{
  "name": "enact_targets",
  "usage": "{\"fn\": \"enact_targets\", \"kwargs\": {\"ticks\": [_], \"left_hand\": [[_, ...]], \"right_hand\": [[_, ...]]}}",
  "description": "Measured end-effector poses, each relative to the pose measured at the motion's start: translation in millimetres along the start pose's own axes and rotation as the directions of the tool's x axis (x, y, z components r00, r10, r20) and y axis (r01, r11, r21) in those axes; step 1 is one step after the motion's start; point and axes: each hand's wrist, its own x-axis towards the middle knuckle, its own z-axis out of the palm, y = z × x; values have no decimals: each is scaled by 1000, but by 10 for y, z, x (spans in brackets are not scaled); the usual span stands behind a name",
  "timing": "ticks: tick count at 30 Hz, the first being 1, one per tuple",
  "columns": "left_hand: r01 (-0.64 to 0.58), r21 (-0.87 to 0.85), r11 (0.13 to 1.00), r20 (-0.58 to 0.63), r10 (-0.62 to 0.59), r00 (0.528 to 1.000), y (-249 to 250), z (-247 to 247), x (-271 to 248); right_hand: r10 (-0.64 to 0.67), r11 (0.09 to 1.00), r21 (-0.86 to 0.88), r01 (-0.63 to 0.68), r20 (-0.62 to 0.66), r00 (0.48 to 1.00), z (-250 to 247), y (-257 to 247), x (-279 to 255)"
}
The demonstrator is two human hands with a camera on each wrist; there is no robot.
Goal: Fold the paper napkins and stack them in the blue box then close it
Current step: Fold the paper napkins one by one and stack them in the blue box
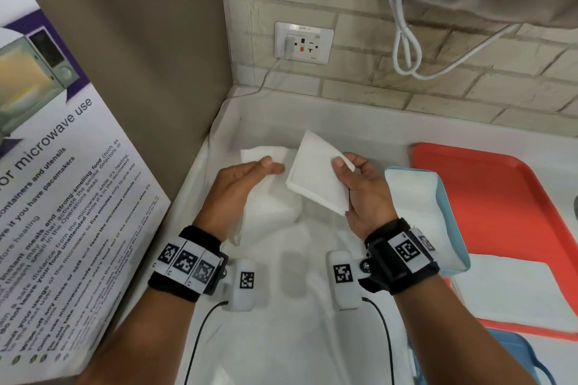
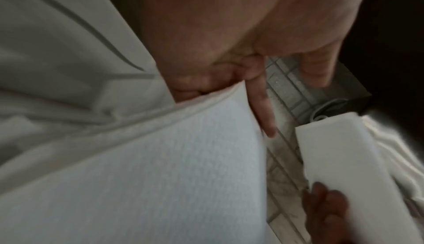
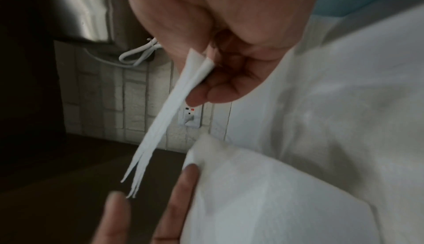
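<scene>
My right hand (image 1: 352, 173) pinches a folded white napkin (image 1: 316, 175) between thumb and fingers, holding it tilted above the counter; the right wrist view shows that folded napkin (image 3: 165, 121) edge-on with its layers fanned. My left hand (image 1: 272, 166) lies with straight fingers (image 2: 263, 110) on a loose pile of unfolded napkins (image 1: 269, 197), just left of the folded one. The blue box (image 1: 450, 206) stands open to the right of my right wrist, with white napkins (image 1: 409, 194) inside. A blue lid (image 1: 519, 353) lies at the bottom right.
A white cloth (image 1: 297, 337) covers the counter. A red tray (image 1: 506, 206) lies under and behind the box, with a white sheet (image 1: 513, 291) on it. A microwave poster (image 1: 62, 197) leans at the left. A wall socket (image 1: 303, 42) and white cable (image 1: 406, 50) are behind.
</scene>
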Motion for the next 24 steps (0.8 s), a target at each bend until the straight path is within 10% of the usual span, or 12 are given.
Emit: {"fn": "enact_targets", "kwargs": {"ticks": [8, 12, 17, 24], "left_hand": [[-12, 55, 998, 40, 10, 999, -104, 102, 53], [-10, 104, 995, 8, 9, 1000, -125, 39, 115], [9, 180, 984, 1, -9, 1000, -124, 18, 145], [19, 200, 980, -15, -16, 1000, -99, -44, 184]], "right_hand": [[-75, 963, -260, 66, -27, 997, 144, -1, -21], [-317, 738, -572, 359, 175, 932, 109, 63, -128], [-141, 510, -736, 445, 439, 887, 155, 85, -219], [-61, 867, -461, 192, 284, 957, 129, 29, -140]]}}
